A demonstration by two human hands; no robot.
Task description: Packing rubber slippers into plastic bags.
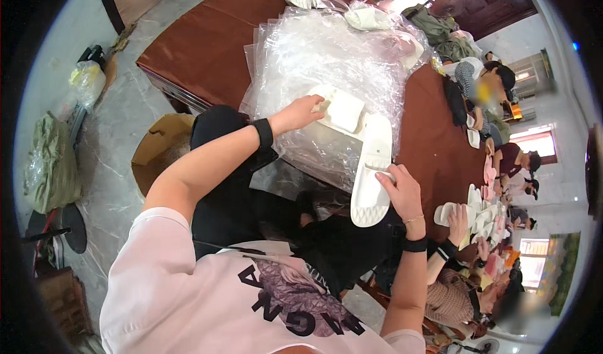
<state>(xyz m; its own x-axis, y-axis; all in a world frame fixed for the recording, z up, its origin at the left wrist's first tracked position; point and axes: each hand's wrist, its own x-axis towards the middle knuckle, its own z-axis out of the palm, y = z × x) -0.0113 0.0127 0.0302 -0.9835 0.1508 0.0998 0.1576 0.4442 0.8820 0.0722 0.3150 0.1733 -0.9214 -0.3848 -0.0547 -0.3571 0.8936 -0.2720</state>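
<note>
Two white slide slippers lie in front of me over a stack of clear plastic bags [326, 52]. My left hand [300, 113] has its fingers closed on the end of the left slipper [345, 114], whose broad strap faces up. The right slipper [378, 137] reaches past the table's near edge, its patterned end toward me. My right hand [403, 194] grips its side near the strap, with the thumb on top. The two slippers meet or overlap near the middle; I cannot tell which.
A brown cloth covers the table [207, 24]. More bagged slippers [367, 16] lie at its far side. A cardboard box [160, 150] stands by my left leg. Along the right, co-workers sit by a pile of white and pink slippers [480, 219]; one person's hand [457, 221] is close to my right arm.
</note>
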